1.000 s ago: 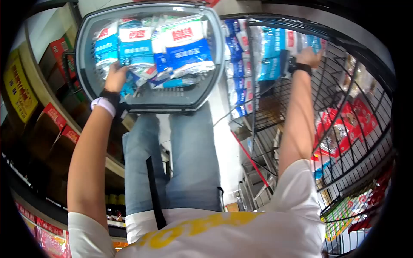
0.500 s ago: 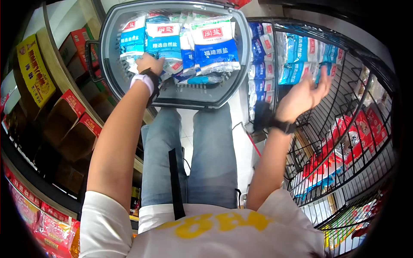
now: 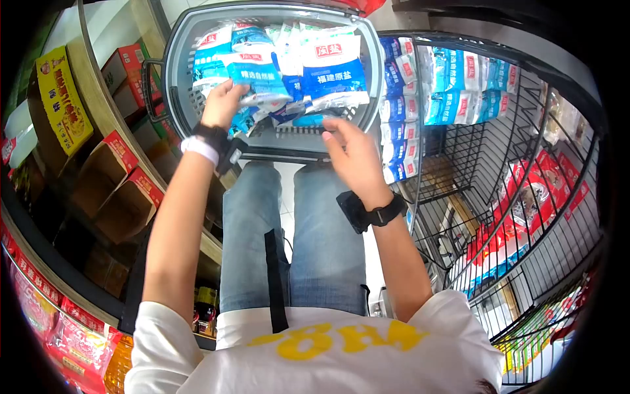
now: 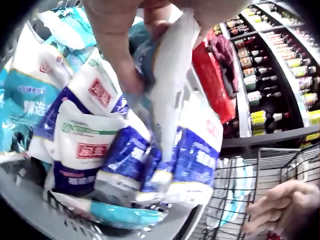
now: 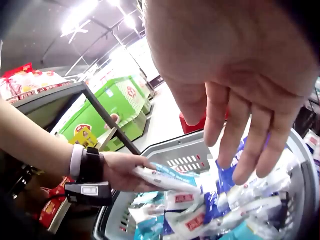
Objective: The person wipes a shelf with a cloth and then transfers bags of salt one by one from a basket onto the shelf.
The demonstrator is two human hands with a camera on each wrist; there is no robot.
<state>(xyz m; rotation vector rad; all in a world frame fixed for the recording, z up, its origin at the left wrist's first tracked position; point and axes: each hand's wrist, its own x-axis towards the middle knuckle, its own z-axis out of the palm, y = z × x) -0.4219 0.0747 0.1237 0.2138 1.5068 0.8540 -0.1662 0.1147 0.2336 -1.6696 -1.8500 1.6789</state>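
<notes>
A grey basket holds several white, teal and dark-blue bags. My left hand pinches the near-left edge of a teal-and-white bag, which it holds tilted above the others; in the left wrist view this bag stands nearly edge-on. Over the basket's near edge is my right hand, fingers extended and holding nothing, close to a blue-and-white bag. The right wrist view shows the right hand with fingers pointing down above the bags.
To the right, a black wire rack carries rows of teal bags, dark-blue bags and red packs. Shelving with open cartons and a yellow box stands on the left.
My right hand has come from the wire rack to the basket's near edge. The teal bag under my left hand has risen and tilted. More of the rack's teal bags show.
</notes>
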